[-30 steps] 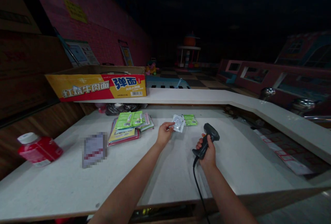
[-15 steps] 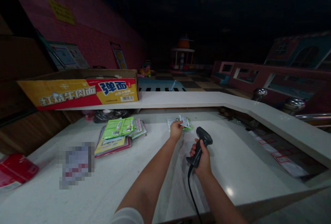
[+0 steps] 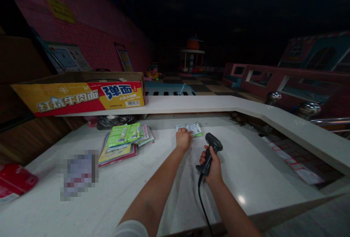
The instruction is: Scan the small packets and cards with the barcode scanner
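Observation:
My right hand (image 3: 212, 166) is closed round the handle of a black handheld barcode scanner (image 3: 209, 156). The scanner's head points forward and to the left, and its cord runs down toward the counter's front edge. My left hand (image 3: 183, 138) is at small flat white and green packets (image 3: 194, 128), its bent fingers and thumb on their near edge. Part of the packets is hidden under the fingers. To the left lies a pile of flat packets (image 3: 124, 135), bright green ones on top and yellow and red ones beneath.
Behind the white counter (image 3: 246, 178) runs a raised ledge (image 3: 191, 103) bearing a yellow and red cardboard box (image 3: 82, 96). A red package (image 3: 16, 182) lies at far left, beside a blurred-out item (image 3: 79, 175). White sheets with red boxes (image 3: 292, 160) lie under the right ledge.
The raised edge of the white packet has come down flat, and my left hand has settled lower over it. My right hand keeps the scanner in nearly the same place. The view has shifted slightly.

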Available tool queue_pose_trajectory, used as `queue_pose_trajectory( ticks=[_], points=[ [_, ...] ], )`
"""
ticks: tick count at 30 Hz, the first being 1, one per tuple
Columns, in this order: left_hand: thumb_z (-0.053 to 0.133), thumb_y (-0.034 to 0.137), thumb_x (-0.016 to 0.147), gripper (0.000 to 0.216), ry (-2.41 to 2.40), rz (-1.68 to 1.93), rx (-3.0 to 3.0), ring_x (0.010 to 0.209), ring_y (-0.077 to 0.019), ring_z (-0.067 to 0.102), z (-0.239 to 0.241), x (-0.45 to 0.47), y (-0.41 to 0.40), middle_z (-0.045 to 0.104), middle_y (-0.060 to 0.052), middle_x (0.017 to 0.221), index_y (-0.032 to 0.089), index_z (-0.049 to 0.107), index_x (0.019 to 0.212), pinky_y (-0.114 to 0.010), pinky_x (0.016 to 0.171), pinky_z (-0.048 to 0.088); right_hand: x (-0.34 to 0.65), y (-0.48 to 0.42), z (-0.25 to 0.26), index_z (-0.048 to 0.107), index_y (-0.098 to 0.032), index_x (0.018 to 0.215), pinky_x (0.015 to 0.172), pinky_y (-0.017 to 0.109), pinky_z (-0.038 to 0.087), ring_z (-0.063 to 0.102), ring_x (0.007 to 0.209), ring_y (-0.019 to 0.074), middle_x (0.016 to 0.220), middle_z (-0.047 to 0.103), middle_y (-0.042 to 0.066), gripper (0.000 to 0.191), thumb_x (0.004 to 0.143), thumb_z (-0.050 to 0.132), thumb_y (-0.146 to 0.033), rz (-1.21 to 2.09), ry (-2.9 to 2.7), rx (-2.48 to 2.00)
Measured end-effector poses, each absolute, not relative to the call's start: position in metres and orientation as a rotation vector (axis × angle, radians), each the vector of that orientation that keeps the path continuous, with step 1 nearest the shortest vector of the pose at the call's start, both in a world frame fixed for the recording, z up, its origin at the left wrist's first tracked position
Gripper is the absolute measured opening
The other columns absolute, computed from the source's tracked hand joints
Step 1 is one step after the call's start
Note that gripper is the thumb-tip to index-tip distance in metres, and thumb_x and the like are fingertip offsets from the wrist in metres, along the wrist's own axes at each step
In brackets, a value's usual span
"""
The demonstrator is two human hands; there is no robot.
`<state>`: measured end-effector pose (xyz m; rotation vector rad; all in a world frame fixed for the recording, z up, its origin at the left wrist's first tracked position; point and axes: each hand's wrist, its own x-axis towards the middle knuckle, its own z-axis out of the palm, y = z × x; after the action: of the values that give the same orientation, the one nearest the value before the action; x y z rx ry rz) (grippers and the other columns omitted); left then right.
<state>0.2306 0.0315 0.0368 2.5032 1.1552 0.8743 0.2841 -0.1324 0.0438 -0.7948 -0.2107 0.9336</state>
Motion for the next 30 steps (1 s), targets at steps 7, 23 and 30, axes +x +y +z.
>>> queue_pose_trajectory(
  ticks=[7, 23, 30],
  points=[
    [0.062, 0.026, 0.086, 0.027, 1.113, 0.926, 2.545, 0.112, -0.029, 0.046, 0.048, 0.194, 0.012, 0.061, -0.012, 0.115, 0.023, 0.072, 0.111, -0.043, 0.096, 0.037, 0.281, -0.137, 0.044, 0.058, -0.021, 0.092, 0.039, 0.018, 0.037, 0.046, 0.042, 0.0072, 0.056, 0.055, -0.006, 0.042, 0.068, 0.077, -0.049, 0.932, -0.292, -0.814],
    [0.059, 0.039, 0.082, 0.052, 2.395, 1.051, 1.967, 0.116, -0.0365, 0.047, 0.119, -0.01, 0.02, 0.055, -0.02, 0.123, 0.012, 0.056, 0.126, -0.046, 0.094, 0.037, 0.281, -0.148, 0.038, 0.062, -0.018, 0.091, 0.038, 0.017, 0.04, 0.049, 0.043, 0.008, 0.055, 0.058, -0.004, 0.041, 0.065, 0.081, -0.043, 0.998, -0.372, -0.841],
    [0.063, 0.06, 0.072, 0.062, 2.49, 0.886, 1.725, 0.11, -0.039, 0.051, 0.117, -0.032, 0.018, 0.059, -0.023, 0.112, 0.01, 0.06, 0.108, -0.045, 0.089, 0.039, 0.282, -0.148, 0.035, 0.062, -0.018, 0.091, 0.039, 0.017, 0.041, 0.049, 0.043, 0.0084, 0.055, 0.058, -0.004, 0.042, 0.065, 0.081, -0.044, 0.998, -0.366, -0.839]
  ],
)
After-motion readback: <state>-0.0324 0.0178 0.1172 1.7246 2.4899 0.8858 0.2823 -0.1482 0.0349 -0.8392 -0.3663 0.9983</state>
